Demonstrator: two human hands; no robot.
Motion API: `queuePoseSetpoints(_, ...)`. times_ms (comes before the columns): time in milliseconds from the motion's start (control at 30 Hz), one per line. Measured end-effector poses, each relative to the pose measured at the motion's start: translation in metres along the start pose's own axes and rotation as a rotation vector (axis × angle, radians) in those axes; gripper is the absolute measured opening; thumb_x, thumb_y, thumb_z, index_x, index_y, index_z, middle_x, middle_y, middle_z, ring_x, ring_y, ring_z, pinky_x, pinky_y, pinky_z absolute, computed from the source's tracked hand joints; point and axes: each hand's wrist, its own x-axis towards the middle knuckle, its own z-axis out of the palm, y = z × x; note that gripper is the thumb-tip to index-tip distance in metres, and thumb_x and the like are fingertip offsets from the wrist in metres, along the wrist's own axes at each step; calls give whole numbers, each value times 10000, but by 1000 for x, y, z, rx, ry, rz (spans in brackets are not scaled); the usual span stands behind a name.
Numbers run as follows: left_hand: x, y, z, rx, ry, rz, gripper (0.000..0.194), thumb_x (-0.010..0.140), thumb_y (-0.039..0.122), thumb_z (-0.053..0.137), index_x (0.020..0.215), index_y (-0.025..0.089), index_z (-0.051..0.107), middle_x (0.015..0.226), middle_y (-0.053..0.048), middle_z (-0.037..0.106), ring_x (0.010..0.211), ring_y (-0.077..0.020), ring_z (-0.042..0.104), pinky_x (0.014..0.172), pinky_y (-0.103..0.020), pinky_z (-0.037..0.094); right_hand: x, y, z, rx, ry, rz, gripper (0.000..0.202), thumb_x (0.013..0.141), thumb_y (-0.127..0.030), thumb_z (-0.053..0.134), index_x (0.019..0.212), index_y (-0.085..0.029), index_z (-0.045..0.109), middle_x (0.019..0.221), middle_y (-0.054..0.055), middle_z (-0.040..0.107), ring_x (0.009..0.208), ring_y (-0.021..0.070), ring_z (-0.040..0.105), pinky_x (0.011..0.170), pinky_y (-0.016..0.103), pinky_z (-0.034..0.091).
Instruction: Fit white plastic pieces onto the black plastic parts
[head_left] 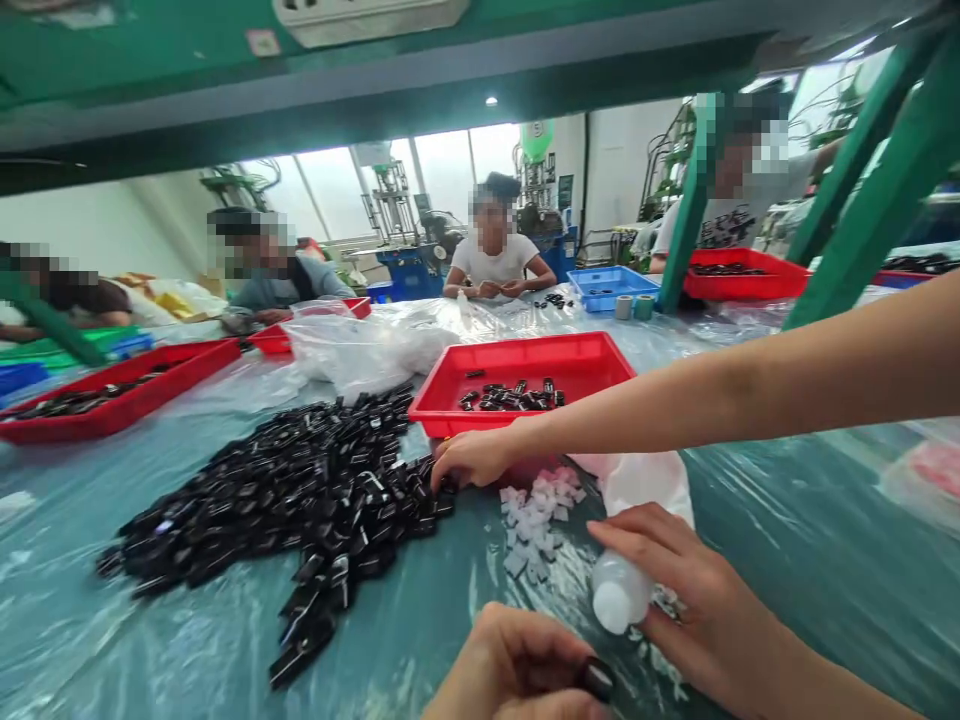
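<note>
My left hand (517, 665) is at the bottom edge, closed, with a small glossy black piece (598, 678) pinched at its fingertips. To its right, my right hand (694, 580) wraps round a small white plastic bottle (619, 590), whose rounded white end tilts towards me. Small white translucent squares (536, 515) lie scattered just beyond the bottle. A big heap of black pieces (285, 500) covers the table on the left. Another person's arm (720, 385) comes in from the right, with its hand (480, 455) at the heap's right edge.
A red tray (525, 425) holding some black pieces stands behind the heap. Another red tray (127, 400) is at the left, and clear plastic bags (352, 345) lie between. Several people sit across the table. Green posts (862, 190) and an overhead shelf (450, 80) frame the workplace.
</note>
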Motion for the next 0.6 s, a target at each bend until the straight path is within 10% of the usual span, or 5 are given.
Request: queuePoseSetpoints(600, -8, 11, 4, 40, -41, -1, 236, 578, 315, 784, 740, 151, 737, 622, -11, 612, 527, -59, 478, 573, -164, 392, 4, -7, 3, -130, 175, 87, 408, 737, -163, 484, 1117, -261, 596, 1003, 66, 632, 944, 254, 604, 746, 365, 537)
